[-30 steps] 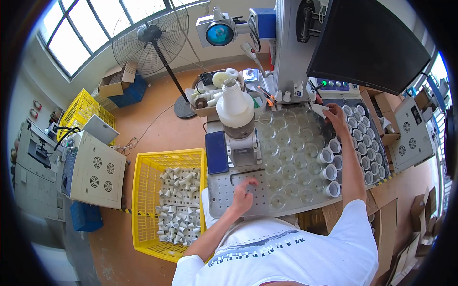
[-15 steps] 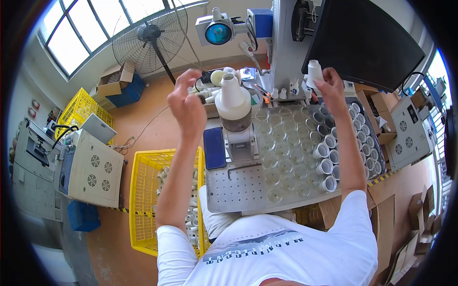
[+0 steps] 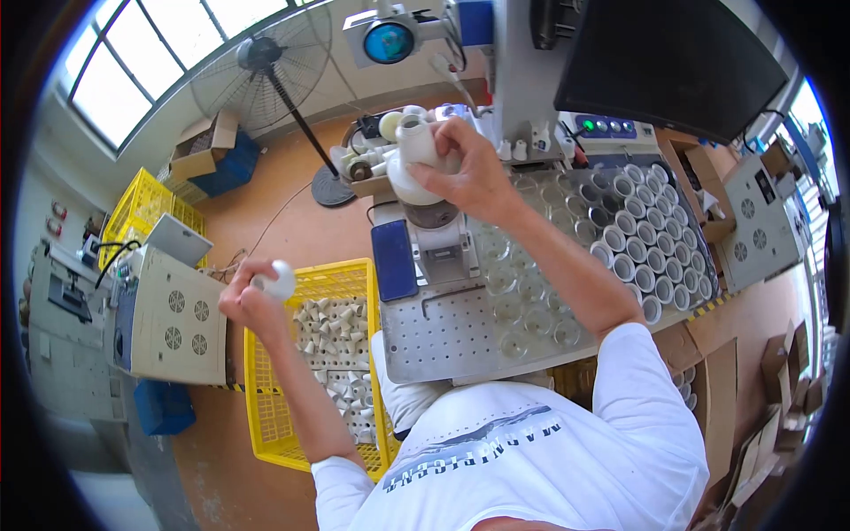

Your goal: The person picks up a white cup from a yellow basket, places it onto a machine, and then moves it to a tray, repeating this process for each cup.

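My left hand (image 3: 252, 296) is closed on a small white plastic part (image 3: 277, 280), held out over the near left edge of the yellow crate. My right hand (image 3: 474, 173) has its fingers around a white bottle-shaped part (image 3: 416, 144) at the white rounded top of the fixture (image 3: 431, 215). Whether that part rests on the fixture is hidden by my fingers. Beside the fixture lies a dark blue phone (image 3: 393, 260) on the metal worktable (image 3: 438, 345).
The yellow crate (image 3: 310, 459) holds many small white parts. White cups (image 3: 655, 259) stand in rows at the table's right, near clear round holders (image 3: 531, 314). A lens head (image 3: 388, 42), a monitor (image 3: 668, 66) and a floor fan (image 3: 259, 55) stand beyond.
My right hand has moved left from near the monitor to the fixture with the white part. My left hand has dropped left and down, and a small white part now shows in it.
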The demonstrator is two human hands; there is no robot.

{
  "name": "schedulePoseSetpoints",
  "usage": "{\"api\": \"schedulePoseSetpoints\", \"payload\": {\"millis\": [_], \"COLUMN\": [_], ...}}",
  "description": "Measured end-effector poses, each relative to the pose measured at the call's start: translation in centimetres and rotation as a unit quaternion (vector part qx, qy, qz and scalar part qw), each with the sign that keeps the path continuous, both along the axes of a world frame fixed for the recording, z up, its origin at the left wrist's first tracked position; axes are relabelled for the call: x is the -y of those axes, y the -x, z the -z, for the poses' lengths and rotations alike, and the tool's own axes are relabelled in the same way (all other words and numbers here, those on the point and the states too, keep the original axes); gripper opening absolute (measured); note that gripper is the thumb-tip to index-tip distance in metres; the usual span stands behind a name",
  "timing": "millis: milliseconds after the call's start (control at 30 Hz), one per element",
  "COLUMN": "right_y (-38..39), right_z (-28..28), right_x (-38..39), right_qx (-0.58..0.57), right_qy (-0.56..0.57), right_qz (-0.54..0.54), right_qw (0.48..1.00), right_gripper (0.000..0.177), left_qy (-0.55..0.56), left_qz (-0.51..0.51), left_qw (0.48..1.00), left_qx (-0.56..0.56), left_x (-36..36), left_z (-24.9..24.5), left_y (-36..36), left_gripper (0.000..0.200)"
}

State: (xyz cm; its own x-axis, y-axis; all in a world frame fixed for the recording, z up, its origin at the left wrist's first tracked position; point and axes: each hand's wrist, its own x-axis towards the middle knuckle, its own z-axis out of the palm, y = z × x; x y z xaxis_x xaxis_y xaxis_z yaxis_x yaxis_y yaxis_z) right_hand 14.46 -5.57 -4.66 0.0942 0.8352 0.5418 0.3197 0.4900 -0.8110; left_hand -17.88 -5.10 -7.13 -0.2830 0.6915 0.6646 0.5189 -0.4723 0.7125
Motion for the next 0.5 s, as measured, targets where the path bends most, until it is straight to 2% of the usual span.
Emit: {"api": "schedulePoseSetpoints", "payload": {"millis": [33, 67, 133, 167, 200, 233, 300, 367, 433, 500], "right_y": [0.2, -0.3, -1.3, -3.1, -4.5, -5.5, -10.2, -16.3, -22.8, -26.9], "right_z": [0.3, 0.6, 2.7, 3.2, 3.4, 3.5, 4.8, 7.1, 8.7, 8.7], "right_x": [0.0, 0.2, -0.1, 1.2, 2.1, 2.6, 3.0, 2.6, 2.4, 3.0], "right_qx": [0.007, 0.018, -0.012, -0.011, 0.004, 0.017, 0.031, 0.082, 0.135, 0.062], "right_qy": [-0.022, -0.044, -0.136, -0.135, -0.103, -0.071, 0.031, 0.052, 0.048, 0.091], "right_qz": [-0.001, 0.009, -0.002, 0.037, 0.045, 0.042, 0.118, 0.217, 0.319, 0.376], "right_qw": [1.000, 0.999, 0.991, 0.990, 0.994, 0.996, 0.992, 0.971, 0.937, 0.920], "right_gripper": [0.034, 0.032, 0.029, 0.029, 0.028, 0.028, 0.028, 0.028, 0.031, 0.032], "left_qy": [0.019, 0.062, 0.082, 0.079, 0.082, 0.098, 0.114, 0.161, 0.162, 0.145], "left_qz": [0.000, -0.058, -0.037, -0.043, -0.061, -0.088, -0.115, -0.126, -0.100, -0.041], "left_qw": [1.000, 0.995, 0.996, 0.996, 0.995, 0.991, 0.986, 0.979, 0.982, 0.989], "left_qx": [0.018, -0.048, 0.026, 0.026, -0.006, 0.011, 0.028, -0.011, -0.008, 0.004], "left_x": [0.1, -0.1, -0.6, -0.8, -1.6, -1.2, -0.3, 0.0, -0.1, 1.3], "left_z": [2.1, 4.7, 9.6, 11.9, 15.1, 16.0, 17.8, 20.2, 22.6, 22.9], "left_y": [2.1, 4.8, 9.1, 11.5, 15.1, 15.8, 17.6, 19.3, 18.7, 15.7], "left_gripper": [0.024, 0.025, 0.027, 0.027, 0.026, 0.026, 0.027, 0.029, 0.029, 0.029]}}
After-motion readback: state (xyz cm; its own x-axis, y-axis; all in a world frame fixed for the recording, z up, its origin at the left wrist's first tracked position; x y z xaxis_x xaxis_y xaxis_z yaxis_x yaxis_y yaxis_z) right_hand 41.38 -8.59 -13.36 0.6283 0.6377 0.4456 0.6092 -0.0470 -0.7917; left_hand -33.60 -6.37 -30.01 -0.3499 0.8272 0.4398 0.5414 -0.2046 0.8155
